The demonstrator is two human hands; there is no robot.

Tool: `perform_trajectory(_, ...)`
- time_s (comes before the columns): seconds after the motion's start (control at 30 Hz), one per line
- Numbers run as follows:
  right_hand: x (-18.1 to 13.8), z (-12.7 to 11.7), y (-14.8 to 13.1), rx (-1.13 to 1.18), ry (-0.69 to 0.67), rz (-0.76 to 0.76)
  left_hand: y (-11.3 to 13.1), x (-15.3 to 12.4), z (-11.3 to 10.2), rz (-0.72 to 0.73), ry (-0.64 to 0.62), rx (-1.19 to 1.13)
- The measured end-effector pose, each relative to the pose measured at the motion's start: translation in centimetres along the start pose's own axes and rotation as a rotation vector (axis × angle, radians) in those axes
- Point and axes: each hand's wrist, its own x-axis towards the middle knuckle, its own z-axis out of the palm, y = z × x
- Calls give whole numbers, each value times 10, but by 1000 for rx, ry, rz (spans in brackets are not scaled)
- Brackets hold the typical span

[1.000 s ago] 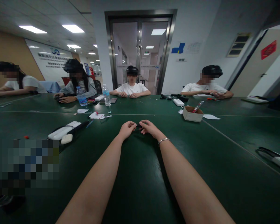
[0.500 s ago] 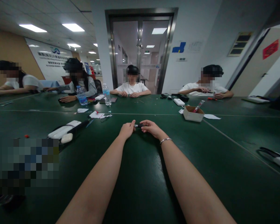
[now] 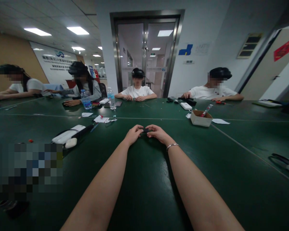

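Out over the green table (image 3: pixel 144 179), my two hands meet at a small dark stick-like object (image 3: pixel 145 130), too small and dark to tell its kind. My left hand (image 3: pixel 134 134) pinches its left end between thumb and fingers. At the right end, the thumb and fingertips of my right hand (image 3: pixel 158 133) close on it. A silver bangle (image 3: pixel 172 146) circles my right wrist. Only the object's dark middle shows between the fingertips; both ends are covered.
To the left lie a white device (image 3: pixel 68 134) and a white rounded case (image 3: pixel 71 142). Paper scraps (image 3: pixel 101 119) and water bottles (image 3: pixel 111 99) are farther off. An open cardboard box (image 3: pixel 201 119) stands front right. Several people sit across the table.
My left hand's fingers have shifted on the object, and the silver part seen at its left end no longer shows. Across the table at right, a person's hand has moved to a black case.
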Motion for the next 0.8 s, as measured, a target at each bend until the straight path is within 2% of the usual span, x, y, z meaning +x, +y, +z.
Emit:
perform_trajectory(0.27,0,-1,2,1,7,-18,-7,5,2,-21,-19,-71)
perform_trajectory(0.57,0,-1,2,-10,16,-15,-3,3,0,-24,-18,-84)
perform_trajectory(0.8,0,-2,2,-10,11,-5,-4,4,0,-13,34,-51)
